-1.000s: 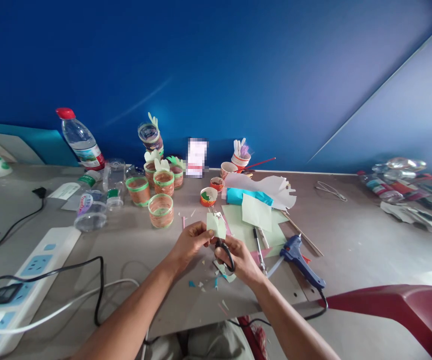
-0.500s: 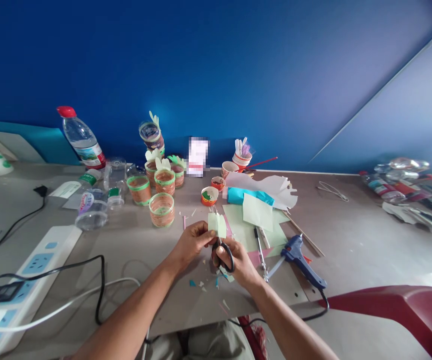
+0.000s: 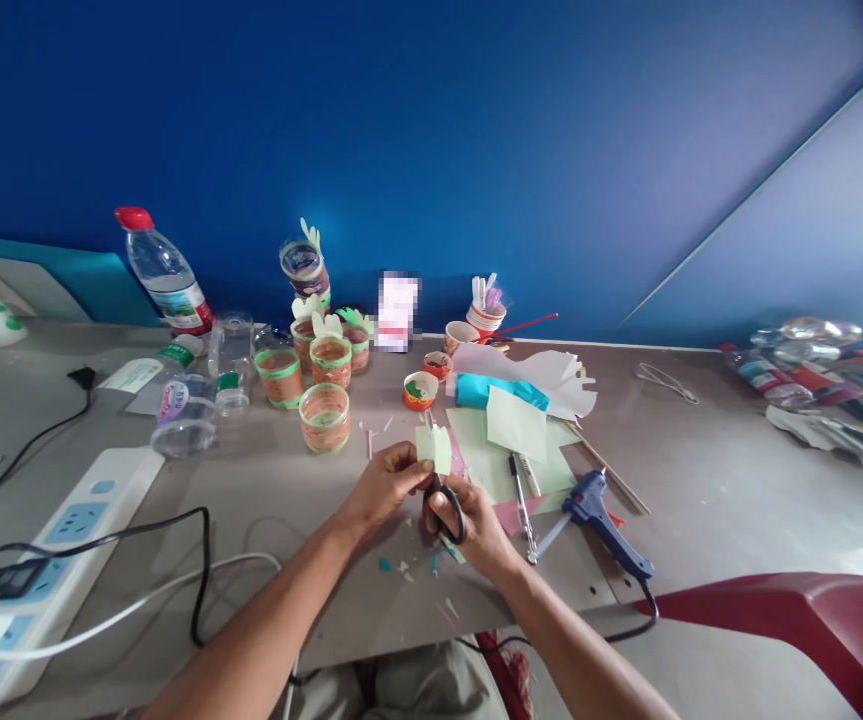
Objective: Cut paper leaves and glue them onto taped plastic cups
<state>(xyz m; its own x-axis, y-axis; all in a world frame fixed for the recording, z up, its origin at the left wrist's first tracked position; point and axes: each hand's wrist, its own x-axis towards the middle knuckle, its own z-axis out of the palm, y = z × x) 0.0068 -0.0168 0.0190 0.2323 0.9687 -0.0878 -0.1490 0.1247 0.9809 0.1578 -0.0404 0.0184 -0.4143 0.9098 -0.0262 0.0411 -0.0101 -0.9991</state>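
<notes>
A: What differs from a second ago?
B: The black-handled metal scissors (image 3: 462, 527) show more blade between the flaps of the small pale-green paper piece (image 3: 443, 452), just below centre frame. The left hand (image 3: 393, 482) pinches that paper; the right hand (image 3: 474, 515) curls round the handles.
A: Containers?
B: Mid-frame, a short orange paper cup (image 3: 420, 404) contains something green (image 3: 423, 386); above right, a red-and-white paper cup (image 3: 485, 320) holds white sticks (image 3: 480, 290).

I have room over the grey tabletop (image 3: 731, 470) right of the blue glue gun (image 3: 607, 522); that gun obstructs. Left of the left hand (image 3: 390, 482), banded cups (image 3: 325, 420) block me; nearer, a power strip (image 3: 80, 575).
</notes>
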